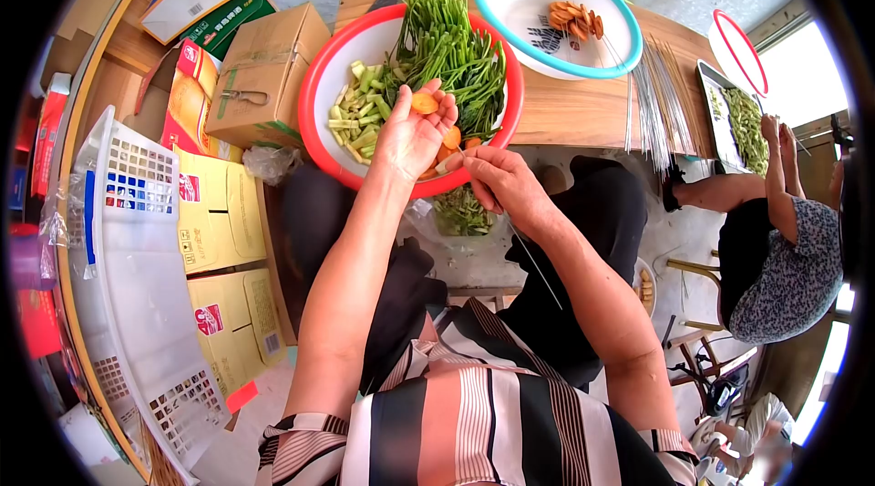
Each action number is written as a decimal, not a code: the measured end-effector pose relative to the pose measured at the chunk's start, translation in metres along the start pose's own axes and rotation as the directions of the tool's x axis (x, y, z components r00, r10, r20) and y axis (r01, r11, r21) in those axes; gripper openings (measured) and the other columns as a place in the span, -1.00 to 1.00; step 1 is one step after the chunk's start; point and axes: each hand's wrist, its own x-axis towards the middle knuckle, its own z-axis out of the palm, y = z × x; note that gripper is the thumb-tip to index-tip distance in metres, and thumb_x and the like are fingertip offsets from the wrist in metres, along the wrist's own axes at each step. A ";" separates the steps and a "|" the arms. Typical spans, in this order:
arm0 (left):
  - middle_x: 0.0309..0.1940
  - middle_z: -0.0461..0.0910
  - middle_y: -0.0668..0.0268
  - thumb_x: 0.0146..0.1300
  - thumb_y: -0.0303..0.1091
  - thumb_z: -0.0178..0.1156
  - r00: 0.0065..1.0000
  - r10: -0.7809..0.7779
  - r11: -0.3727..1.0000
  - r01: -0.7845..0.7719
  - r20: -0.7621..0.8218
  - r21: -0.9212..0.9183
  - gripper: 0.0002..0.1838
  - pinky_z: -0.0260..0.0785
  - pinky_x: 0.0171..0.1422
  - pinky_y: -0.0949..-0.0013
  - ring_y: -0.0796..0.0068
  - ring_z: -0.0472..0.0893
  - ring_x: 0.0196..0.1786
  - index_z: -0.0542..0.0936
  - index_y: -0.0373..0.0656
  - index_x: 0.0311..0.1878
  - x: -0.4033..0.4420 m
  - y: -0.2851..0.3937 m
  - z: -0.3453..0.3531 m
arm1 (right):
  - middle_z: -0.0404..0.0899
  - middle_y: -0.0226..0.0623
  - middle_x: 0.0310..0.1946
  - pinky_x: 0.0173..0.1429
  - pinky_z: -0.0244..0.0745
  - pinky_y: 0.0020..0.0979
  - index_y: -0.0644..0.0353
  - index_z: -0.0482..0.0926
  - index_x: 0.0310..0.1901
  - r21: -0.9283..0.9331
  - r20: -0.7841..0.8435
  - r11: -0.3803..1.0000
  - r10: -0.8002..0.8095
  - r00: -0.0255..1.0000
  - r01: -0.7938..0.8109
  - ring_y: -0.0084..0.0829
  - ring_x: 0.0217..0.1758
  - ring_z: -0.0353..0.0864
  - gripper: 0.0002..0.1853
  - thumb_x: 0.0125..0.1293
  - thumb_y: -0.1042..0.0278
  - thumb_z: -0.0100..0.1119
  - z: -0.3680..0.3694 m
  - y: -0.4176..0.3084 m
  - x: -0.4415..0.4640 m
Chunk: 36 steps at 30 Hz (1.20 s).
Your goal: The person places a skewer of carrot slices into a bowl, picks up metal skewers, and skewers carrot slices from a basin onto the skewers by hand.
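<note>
My left hand (410,132) is palm up over a red-rimmed white basin (313,108), its fingers curled around an orange carrot slice (425,103). At the basin's near rim, my right hand (512,185) pinches a thin metal skewer (536,269) that slants down toward my lap. A pale piece (448,163) sits by my right fingertips; its kind is unclear. Inside the basin are long green leafy stems (448,48), chopped pale-green stalks (358,112) and more carrot slices (452,137), partly hidden by my hands.
A blue-rimmed basin (488,3) on the wooden table (565,112) holds loaded skewers (576,19). Many bare skewers (658,94) lie beside it. A bag of greens (463,212) is below my hands. Cardboard boxes (264,76) stand left; another person (786,276) sits right, near a tray (720,112).
</note>
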 end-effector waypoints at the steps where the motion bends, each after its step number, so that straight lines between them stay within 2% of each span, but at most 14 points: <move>1: -0.13 0.50 0.12 0.45 -0.01 -0.13 1.000 -0.008 1.000 0.008 0.005 0.019 -0.46 0.39 0.21 0.24 0.30 0.51 -0.02 0.34 -0.36 0.17 0.000 0.000 -0.001 | 0.23 -0.56 -0.78 -0.62 0.01 -0.60 0.19 0.57 -0.18 0.000 0.000 1.000 0.001 1.000 -0.001 -0.72 -0.75 0.14 -0.75 0.43 0.30 -0.12 0.000 -0.001 0.000; 5: -0.18 0.53 0.14 0.44 0.01 -0.13 1.000 0.005 0.999 -0.005 0.004 0.044 -0.46 0.40 0.20 0.25 0.31 0.53 -0.06 0.37 -0.33 0.15 -0.001 -0.004 0.000 | 0.23 -0.56 -0.78 -0.62 0.00 -0.60 0.20 0.58 -0.17 0.005 0.004 1.000 -0.017 1.000 0.017 -0.72 -0.75 0.14 -0.75 0.43 0.30 -0.11 0.001 -0.001 0.000; 7: -0.25 0.54 0.18 0.44 0.05 -0.16 0.996 0.013 0.998 -0.007 -0.088 0.062 -0.46 0.44 0.09 0.23 0.30 0.56 -0.13 0.41 -0.30 0.11 -0.003 -0.006 0.008 | 0.24 -0.57 -0.78 -0.62 0.00 -0.60 0.20 0.58 -0.17 -0.001 0.003 1.000 -0.023 1.000 0.023 -0.72 -0.75 0.14 -0.75 0.43 0.30 -0.11 0.003 -0.001 0.000; 9: -0.25 0.54 0.16 0.45 0.06 -0.16 0.996 0.012 0.999 -0.007 -0.090 0.054 -0.46 0.44 0.09 0.23 0.30 0.56 -0.13 0.42 -0.30 0.10 -0.002 -0.008 0.007 | 0.17 -0.61 -0.79 -0.61 -0.01 -0.62 0.24 0.57 -0.14 -0.015 -0.019 1.000 -0.008 1.000 0.007 -0.74 -0.75 0.08 -0.72 0.44 0.30 -0.15 0.005 -0.002 0.000; 13: -0.25 0.55 0.17 0.45 0.06 -0.18 0.995 0.008 0.998 -0.002 -0.099 0.061 -0.46 0.45 0.08 0.24 0.31 0.56 -0.13 0.43 -0.29 0.09 -0.003 -0.008 0.009 | 0.17 -0.61 -0.79 -0.61 -0.01 -0.62 0.24 0.57 -0.15 -0.019 -0.043 1.000 0.005 0.999 -0.006 -0.73 -0.75 0.08 -0.72 0.44 0.30 -0.15 0.006 0.000 0.003; 36: -0.27 0.53 0.24 0.46 0.05 -0.18 0.997 0.059 0.991 -0.053 -0.043 0.122 -0.48 0.46 0.07 0.26 0.33 0.57 -0.14 0.43 -0.28 0.08 -0.005 -0.011 0.012 | 0.19 -0.59 -0.80 -0.63 0.00 -0.62 0.28 0.55 -0.13 0.000 -0.026 1.000 -0.025 0.999 0.025 -0.74 -0.77 0.09 -0.72 0.43 0.30 -0.15 0.008 0.002 0.005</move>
